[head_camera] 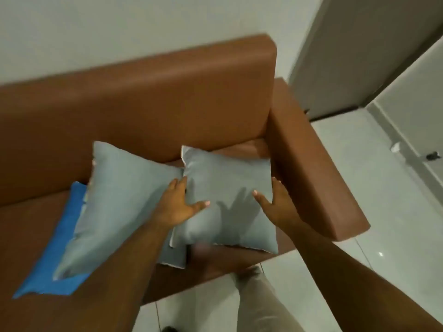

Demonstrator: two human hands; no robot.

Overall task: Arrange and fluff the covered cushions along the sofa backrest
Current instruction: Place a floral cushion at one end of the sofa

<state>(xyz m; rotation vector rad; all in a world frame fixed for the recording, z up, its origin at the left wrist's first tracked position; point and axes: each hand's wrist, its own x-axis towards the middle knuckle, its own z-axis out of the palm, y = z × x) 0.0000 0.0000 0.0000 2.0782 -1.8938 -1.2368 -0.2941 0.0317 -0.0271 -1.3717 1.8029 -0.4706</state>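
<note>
Two grey covered cushions lie on the seat of a brown sofa (pixel 167 104). The right cushion (pixel 227 178) rests flat by the right armrest. My left hand (pixel 182 202) touches its left edge and my right hand (pixel 273 200) touches its right edge, both with fingers spread. The left cushion (pixel 119 200) lies tilted, its corner meeting the right one, and it partly covers a blue cloth (pixel 52 264). Another grey piece (pixel 172 257) shows under the right cushion's front corner.
The sofa's right armrest (pixel 316 168) stands just right of my right hand. A pale tiled floor (pixel 371 188) lies beyond it. My beige trouser leg (pixel 261 303) is in front of the seat. A white wall (pixel 119 27) runs behind the backrest.
</note>
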